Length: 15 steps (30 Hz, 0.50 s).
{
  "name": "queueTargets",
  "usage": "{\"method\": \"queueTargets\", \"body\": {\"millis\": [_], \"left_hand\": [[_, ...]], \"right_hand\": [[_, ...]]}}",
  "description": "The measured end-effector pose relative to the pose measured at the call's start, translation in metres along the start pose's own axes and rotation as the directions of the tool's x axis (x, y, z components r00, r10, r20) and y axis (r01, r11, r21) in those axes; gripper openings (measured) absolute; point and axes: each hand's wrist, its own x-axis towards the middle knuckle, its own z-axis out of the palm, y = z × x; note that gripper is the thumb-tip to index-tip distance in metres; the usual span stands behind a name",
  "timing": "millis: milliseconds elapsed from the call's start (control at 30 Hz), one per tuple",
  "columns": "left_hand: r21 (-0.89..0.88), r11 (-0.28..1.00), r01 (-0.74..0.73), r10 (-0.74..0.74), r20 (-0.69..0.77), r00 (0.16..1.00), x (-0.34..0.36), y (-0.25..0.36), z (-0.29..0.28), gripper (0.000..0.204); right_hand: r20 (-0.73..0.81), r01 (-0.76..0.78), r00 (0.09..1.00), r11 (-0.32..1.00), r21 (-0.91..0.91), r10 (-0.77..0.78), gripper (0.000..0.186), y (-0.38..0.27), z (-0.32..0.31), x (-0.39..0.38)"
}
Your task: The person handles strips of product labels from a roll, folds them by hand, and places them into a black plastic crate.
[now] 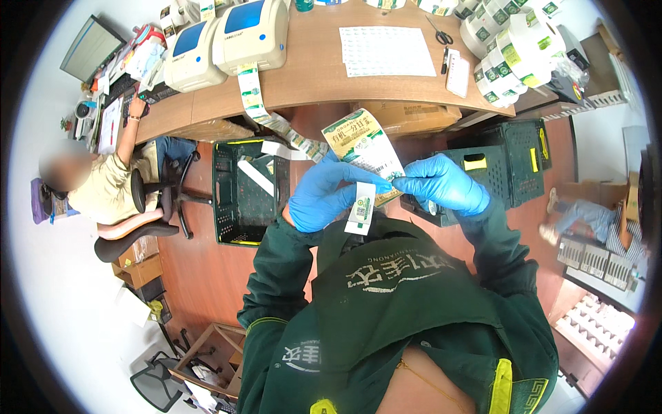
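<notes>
Both my hands wear blue gloves and meet in front of my chest. A flat printed packet (362, 143), cream, white and green, stands tilted between them. My left hand (324, 194) is closed on the packet's lower left side. A short white label strip (362, 207) with a green mark and a square code hangs below the left fingers; whether they grip it is hard to see. My right hand (445, 185) pinches the packet's lower right corner, its fingertips close to the left ones. From a label printer (250, 34) a long label ribbon (251, 91) runs off the desk toward my left hand.
On the wooden desk (310, 81) lie label sheets (386, 51), scissors (439, 32) and label rolls (514, 52). Dark green crates (219, 196) stand below, left and right. A seated person (110, 179) works at the left; another person (593, 221) is at the far right.
</notes>
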Motion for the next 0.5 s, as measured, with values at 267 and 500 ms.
{"method": "queueTargets", "body": {"millis": [267,500], "left_hand": [[-0.088,0.992,0.093,-0.053,0.373,0.926,0.012,-0.021,0.010,0.018],[-0.005,0.987,0.162,-0.147,0.386,0.911,0.007,-0.036,0.026,0.020]], "right_hand": [[-0.103,-0.009,0.994,0.978,0.210,0.031,0.022,-0.018,-0.018,0.005],[-0.154,0.000,0.987,0.958,0.285,0.046,0.022,-0.038,-0.029,0.019]]}}
